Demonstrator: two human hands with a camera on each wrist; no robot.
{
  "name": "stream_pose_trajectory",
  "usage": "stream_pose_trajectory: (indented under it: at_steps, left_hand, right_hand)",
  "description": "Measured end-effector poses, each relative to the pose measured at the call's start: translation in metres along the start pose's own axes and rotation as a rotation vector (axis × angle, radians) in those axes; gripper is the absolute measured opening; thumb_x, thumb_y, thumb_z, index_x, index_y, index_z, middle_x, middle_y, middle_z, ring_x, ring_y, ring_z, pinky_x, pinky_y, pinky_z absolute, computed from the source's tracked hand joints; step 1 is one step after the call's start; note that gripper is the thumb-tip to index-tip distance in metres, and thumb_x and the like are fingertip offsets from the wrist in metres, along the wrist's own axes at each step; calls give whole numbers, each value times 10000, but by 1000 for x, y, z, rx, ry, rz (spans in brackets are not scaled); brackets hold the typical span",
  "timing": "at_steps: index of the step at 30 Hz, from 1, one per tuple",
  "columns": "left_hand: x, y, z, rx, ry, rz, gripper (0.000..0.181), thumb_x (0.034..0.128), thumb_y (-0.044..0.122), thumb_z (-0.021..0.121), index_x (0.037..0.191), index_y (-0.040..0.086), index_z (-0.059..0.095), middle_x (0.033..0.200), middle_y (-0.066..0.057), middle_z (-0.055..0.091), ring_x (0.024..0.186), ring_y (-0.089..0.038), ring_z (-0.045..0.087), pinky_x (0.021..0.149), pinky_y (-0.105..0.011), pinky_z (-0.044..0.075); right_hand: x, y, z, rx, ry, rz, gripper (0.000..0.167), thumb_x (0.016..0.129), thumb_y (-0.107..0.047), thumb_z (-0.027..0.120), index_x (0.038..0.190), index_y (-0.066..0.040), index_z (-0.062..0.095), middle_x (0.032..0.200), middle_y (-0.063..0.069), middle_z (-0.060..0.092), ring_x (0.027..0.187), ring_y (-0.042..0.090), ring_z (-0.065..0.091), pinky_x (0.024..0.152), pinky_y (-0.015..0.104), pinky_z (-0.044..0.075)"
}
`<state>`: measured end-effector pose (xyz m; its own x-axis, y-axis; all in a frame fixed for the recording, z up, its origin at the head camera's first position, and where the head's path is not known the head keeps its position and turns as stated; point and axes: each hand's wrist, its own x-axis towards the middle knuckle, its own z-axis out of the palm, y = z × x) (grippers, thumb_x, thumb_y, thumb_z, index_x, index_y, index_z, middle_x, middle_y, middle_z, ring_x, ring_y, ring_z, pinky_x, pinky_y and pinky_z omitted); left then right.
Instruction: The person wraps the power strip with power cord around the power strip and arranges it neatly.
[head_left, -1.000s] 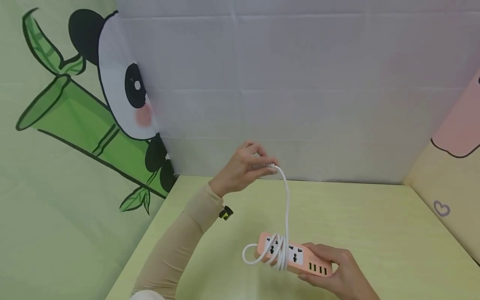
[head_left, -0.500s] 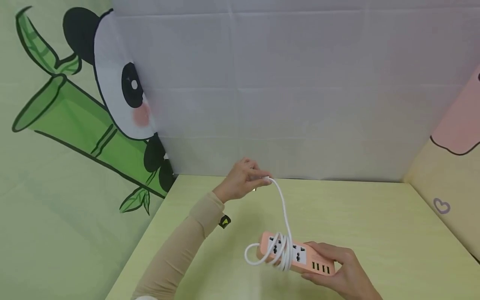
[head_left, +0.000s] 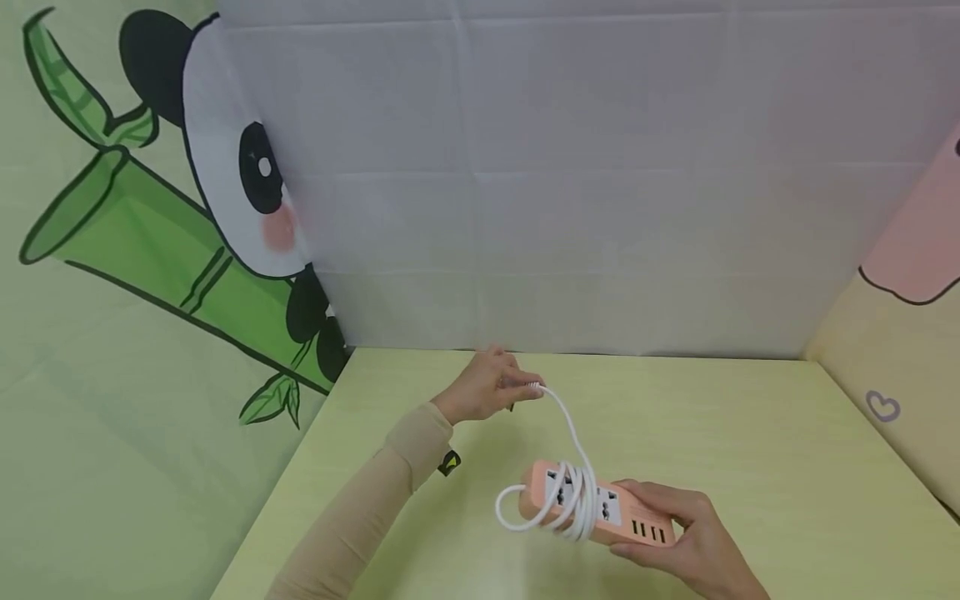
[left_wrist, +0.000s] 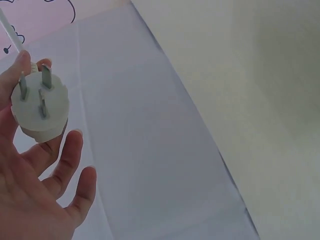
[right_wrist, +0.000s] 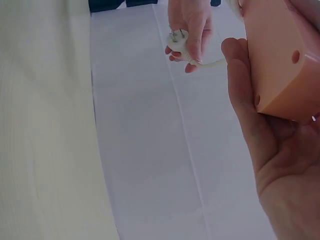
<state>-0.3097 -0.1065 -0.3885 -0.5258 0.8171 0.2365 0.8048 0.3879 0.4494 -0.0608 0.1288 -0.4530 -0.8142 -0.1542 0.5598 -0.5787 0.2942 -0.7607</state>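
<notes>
An orange power strip [head_left: 632, 515] with white socket panels and several USB ports is gripped at its right end by my right hand [head_left: 693, 533], held above the table. A white cord [head_left: 581, 504] is wound in several turns round the strip's left part, with one loop sticking out to the left. From the coil the cord rises to my left hand [head_left: 483, 387], which pinches it at the plug's neck. The left wrist view shows the round white plug [left_wrist: 40, 107], its three metal prongs exposed. In the right wrist view the strip's plain underside [right_wrist: 275, 60] is visible.
Below both hands spreads a pale yellow-green table [head_left: 720, 433]. A grey-white cloth wall [head_left: 570, 183] rises at its back edge. A green panel [head_left: 90, 400] with a panda and bamboo stands at the left, a pink and cream panel [head_left: 877, 358] at the right.
My left hand has come down with the plug, so the cord between the hands hangs lower and more slanted. The power strip has shifted slightly right in the head view.
</notes>
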Motion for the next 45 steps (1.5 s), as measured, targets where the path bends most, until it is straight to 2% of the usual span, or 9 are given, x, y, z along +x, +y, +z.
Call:
stream_pose_trajectory:
  at_steps: [8,13,17,20,27,30,35,38,45]
  left_hand:
    - [-10,-4,17,-100,-113,-111,313,955,461,677,1200,287,763,759,115,596,877,-136,447,755,-295,381]
    - [-21,-3,23,-132,-155,-130,309,966,447,668,1194,264,768,808,80,656,865,-132,450,738,-287,381]
    - [-32,1,31,-160,-177,-137,323,968,452,663,1188,242,771,867,15,711,823,-124,451,688,-263,382]
    - [-40,4,40,-171,-161,-140,339,966,463,660,1193,236,769,839,14,714,787,-112,444,663,-247,378]
    - [-50,15,54,-175,-123,-144,310,971,462,655,1175,262,775,837,11,747,756,-87,430,680,-247,354]
    - [-52,19,59,-182,-108,-160,298,962,469,664,1137,264,790,851,43,757,742,-82,428,670,-245,349]
    - [-55,30,66,-193,-85,-198,301,958,480,665,1119,263,797,851,86,764,716,-78,425,644,-243,348]
    - [-57,38,66,-214,-56,-201,304,962,458,667,1116,232,800,842,73,772,703,-70,435,641,-236,353]
    - [-56,61,62,-291,11,-203,279,961,392,682,1080,177,813,762,44,753,679,-51,450,606,-212,361]
  right_hand:
    - [-2,4,-5,89,-1,-8,574,752,174,775,1297,70,628,1195,90,736,828,113,652,640,265,529]
    - [-5,8,-10,132,24,26,577,760,220,733,1312,135,585,1235,13,730,874,59,662,664,262,559]
    - [-8,12,-15,192,71,90,591,790,234,691,1355,114,566,1264,-26,718,915,44,669,688,255,576]
    - [-9,15,-20,224,121,152,604,812,227,670,1386,72,563,1278,-47,712,937,41,675,711,241,578]
    - [-6,22,-29,263,191,245,572,835,222,635,1383,78,560,1227,-70,729,922,49,673,697,247,585]
    - [-3,24,-32,241,242,345,549,858,175,644,1383,25,590,1178,-100,738,888,46,647,665,247,571]
    - [2,27,-36,213,327,500,524,901,83,675,1403,-45,598,1156,-136,732,905,43,631,695,229,554]
    - [5,30,-37,207,365,528,522,909,55,690,1409,-60,594,1170,-156,726,938,34,654,742,214,563]
    - [14,35,-40,192,417,557,582,892,6,744,1431,37,527,1160,-155,722,939,37,672,739,219,585]
